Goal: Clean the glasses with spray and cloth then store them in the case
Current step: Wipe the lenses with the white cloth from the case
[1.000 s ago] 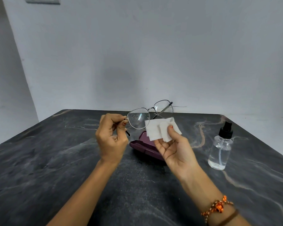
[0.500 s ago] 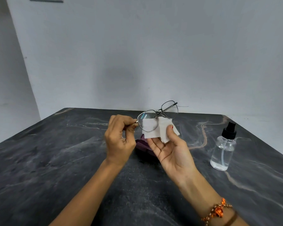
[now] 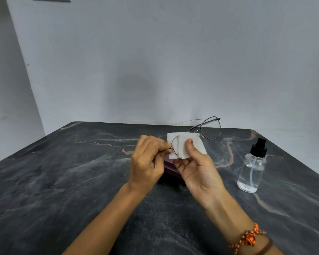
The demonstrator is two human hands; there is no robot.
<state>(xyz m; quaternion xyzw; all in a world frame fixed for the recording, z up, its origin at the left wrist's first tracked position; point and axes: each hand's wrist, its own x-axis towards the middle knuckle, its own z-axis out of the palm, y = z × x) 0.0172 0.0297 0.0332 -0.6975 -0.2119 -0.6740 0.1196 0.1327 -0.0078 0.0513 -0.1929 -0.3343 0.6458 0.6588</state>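
Glasses (image 3: 209,128) | left hand (image 3: 147,162) pinches rim | right hand (image 3: 197,168) presses cloth (image 3: 184,144)

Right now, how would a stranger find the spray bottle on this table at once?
Look at the dark marbled stone table, on its right side beyond the right hand. There the small clear plastic spray bottle stands upright and alone. Only it is transparent, with a black pump top.
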